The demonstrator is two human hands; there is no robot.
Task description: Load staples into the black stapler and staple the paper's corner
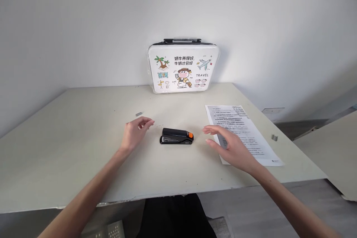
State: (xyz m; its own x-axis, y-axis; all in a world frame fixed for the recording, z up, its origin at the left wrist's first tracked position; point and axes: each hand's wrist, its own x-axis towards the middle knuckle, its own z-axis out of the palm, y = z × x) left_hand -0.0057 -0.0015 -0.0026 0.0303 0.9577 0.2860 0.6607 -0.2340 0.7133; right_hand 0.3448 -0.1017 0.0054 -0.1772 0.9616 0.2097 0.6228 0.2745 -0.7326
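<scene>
A black stapler (175, 136) with an orange button lies lengthwise on the table between my two hands, touched by neither. To its left is my left hand (135, 131), its thumb and forefinger brought together in a pinch; whatever is between the tips, if anything, is too small to make out. Tiny specks lie on the table just beyond those fingertips. My right hand (227, 143) hovers to the right of the stapler, fingers and thumb apart and holding nothing, partly covering a printed sheet of paper (251, 141).
A small grey block (138, 113), perhaps a staple strip, lies beyond my left hand. Another grey piece (274, 137) rests right of the paper. At the back, a white case (182, 68) with cartoon prints leans against the wall. The table's (134, 189) front edge is near me.
</scene>
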